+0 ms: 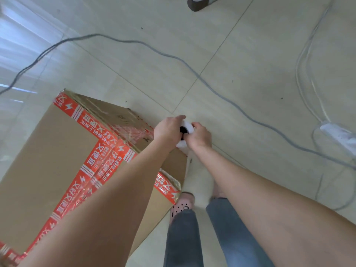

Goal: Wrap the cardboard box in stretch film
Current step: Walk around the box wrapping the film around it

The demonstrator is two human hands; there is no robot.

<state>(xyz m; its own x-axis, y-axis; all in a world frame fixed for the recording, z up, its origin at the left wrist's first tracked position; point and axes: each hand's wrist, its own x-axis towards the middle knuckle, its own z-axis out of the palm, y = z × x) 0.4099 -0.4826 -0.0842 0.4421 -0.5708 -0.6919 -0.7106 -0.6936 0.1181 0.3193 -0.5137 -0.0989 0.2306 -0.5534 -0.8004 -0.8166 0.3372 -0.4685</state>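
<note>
Head view: our left hand (166,130) and right hand (200,136) curl their fingers round the stretch film roll (187,125), its long axis upright, core facing us. The cardboard box (48,151) sits at eight o'clock, just beside our left hand.

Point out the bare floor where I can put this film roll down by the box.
Bare tiles lie between the cardboard box and the grey cable, and past that cable toward the shoe at the top. Crowded: the right side, with power strip and looped cables, and the box corner by your feet.
</note>
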